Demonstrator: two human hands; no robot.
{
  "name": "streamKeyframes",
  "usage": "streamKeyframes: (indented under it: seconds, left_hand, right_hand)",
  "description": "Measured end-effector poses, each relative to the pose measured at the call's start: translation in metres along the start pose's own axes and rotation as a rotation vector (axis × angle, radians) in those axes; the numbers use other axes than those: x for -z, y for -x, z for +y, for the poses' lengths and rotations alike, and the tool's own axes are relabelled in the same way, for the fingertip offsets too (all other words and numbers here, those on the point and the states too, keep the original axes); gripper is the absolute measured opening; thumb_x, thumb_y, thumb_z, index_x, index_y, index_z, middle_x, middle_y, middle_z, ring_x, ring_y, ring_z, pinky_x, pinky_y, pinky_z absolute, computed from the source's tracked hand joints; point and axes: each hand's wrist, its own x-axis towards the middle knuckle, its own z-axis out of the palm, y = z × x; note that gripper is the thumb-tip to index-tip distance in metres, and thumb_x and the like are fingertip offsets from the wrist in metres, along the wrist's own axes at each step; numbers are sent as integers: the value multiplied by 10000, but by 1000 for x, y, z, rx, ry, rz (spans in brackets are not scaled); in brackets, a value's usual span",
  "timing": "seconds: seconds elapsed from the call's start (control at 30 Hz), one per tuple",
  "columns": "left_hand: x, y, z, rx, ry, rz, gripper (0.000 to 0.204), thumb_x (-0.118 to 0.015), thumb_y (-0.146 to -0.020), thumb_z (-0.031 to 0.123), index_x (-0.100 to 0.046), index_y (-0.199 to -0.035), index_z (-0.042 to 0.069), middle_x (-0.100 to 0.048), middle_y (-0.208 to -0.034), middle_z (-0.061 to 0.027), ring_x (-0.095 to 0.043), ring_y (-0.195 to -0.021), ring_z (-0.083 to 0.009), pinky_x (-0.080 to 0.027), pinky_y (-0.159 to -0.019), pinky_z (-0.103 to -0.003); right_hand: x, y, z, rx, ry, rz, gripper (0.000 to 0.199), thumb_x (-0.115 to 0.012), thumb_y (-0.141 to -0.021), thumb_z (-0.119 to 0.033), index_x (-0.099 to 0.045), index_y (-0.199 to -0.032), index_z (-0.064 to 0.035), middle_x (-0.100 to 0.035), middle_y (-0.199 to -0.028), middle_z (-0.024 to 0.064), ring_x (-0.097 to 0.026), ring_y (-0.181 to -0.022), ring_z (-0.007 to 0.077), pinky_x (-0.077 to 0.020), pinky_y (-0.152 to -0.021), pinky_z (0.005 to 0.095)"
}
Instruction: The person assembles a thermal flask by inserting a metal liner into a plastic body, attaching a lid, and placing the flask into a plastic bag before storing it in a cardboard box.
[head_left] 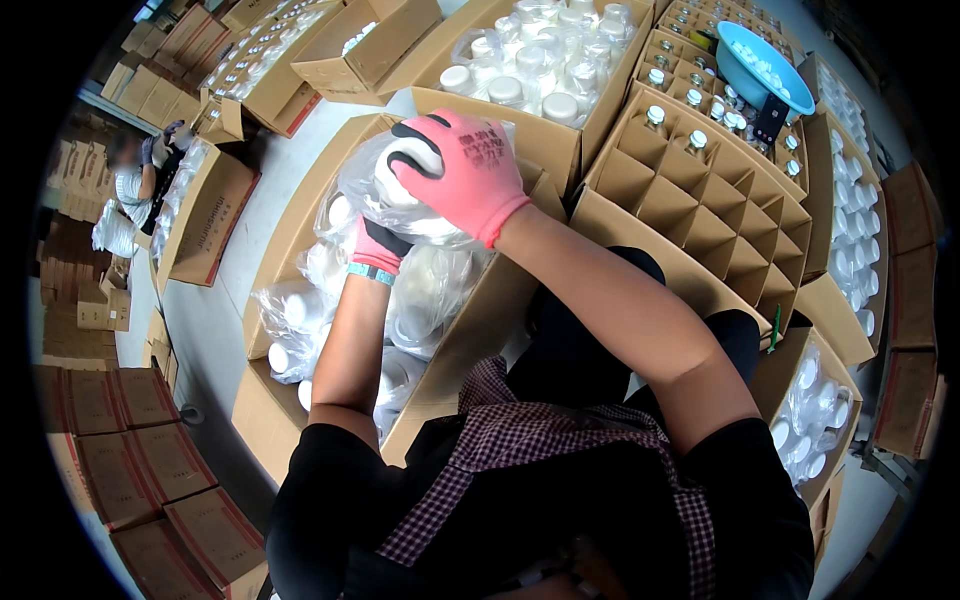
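Note:
Both my hands wear pink gloves with dark grip patches. My right hand (462,165) curls its fingers over the white lid of a bottle (405,180) wrapped in clear plastic. Lower down, my left hand (380,243) closes on the same wrapped bottle; most of its fingers are hidden by the film. Under both hands stands an open cardboard box (275,215), filled with more white-lidded bottles (300,305) in crumpled clear plastic. To the right sits a divided carton (690,225) with mostly bare cells and two clear bottles with caps (655,118) at its far end.
Beyond lies a big box of wrapped white-lidded bottles (560,105). A blue basin (770,70) with small white pieces rests on cartons at far right, a dark phone-like device (770,118) beside it. Stacked cartons (160,450) line the left. A co-worker (140,180) is at far left.

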Motion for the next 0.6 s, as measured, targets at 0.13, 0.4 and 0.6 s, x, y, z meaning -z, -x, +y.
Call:
streamKeyframes:
  seconds: [0.13, 0.4, 0.6]
  left_hand:
    - [13, 6, -46, 176, -136, 63, 495, -527, -993, 342, -437, -1411, 94, -536, -1364, -93, -537, -1230, -230, -469, -1015, -398]
    - [48, 30, -48, 804, 89, 502, 457, -549, -963, 462, -605, -1279, 136, -651, -1082, -94, -646, -866, -194, -525, -761, -335]
    - [40, -37, -46, 166, -737, 360, 396, -666, -906, 302, -641, -1233, 81, -665, -1026, -79, -643, -804, -207, -512, -753, -336]
  right_hand:
    - [-61, -17, 33, 33, 161, -128, 480, -567, -895, -525, -652, -1217, -180, -641, -1145, 64, -566, -1093, 298, -395, -967, 433]
    - [-122, 23, 122, -141, 450, -440, 355, -492, -959, -377, -594, -1274, -250, -623, -1193, 46, -570, -1119, 280, -392, -948, 451]
    - [-81, 46, 157, -286, 791, -869, 538, -511, -926, -235, -421, -1448, -144, -548, -1311, 140, -536, -1193, 297, -366, -995, 482]
